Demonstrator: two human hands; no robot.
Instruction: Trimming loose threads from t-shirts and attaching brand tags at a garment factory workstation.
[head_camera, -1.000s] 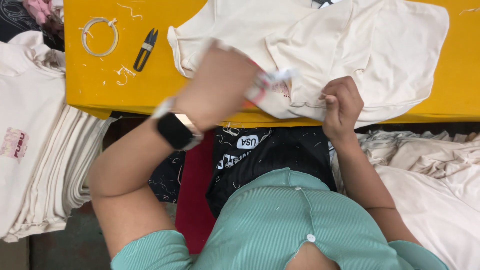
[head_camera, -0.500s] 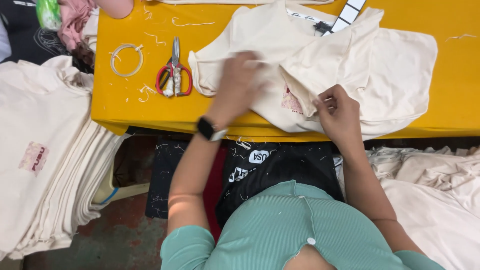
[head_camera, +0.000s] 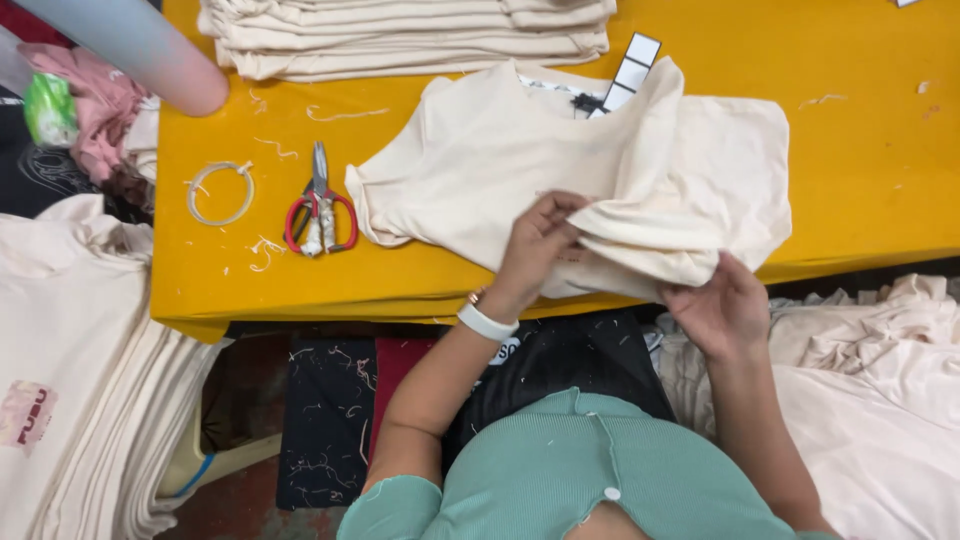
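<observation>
My left hand (head_camera: 535, 240) reaches forward, fingers curled in a pinch, a white band on the wrist. My right hand (head_camera: 722, 305) sits lower, fingers gripping upward.

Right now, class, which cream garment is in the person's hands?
The loose cream shirt at the yellow table's near edge; left hand and right hand grip it. Others lie stacked.

The left hand (head_camera: 535, 245) now pinches a fold at the middle of the cream shirt (head_camera: 560, 170), no longer up over its collar. The right hand (head_camera: 722, 305) is lower, gripping the hem past the table (head_camera: 860, 180) edge. The shirt lies flatter. The view sits higher, showing a shirt stack (head_camera: 410, 35).
</observation>
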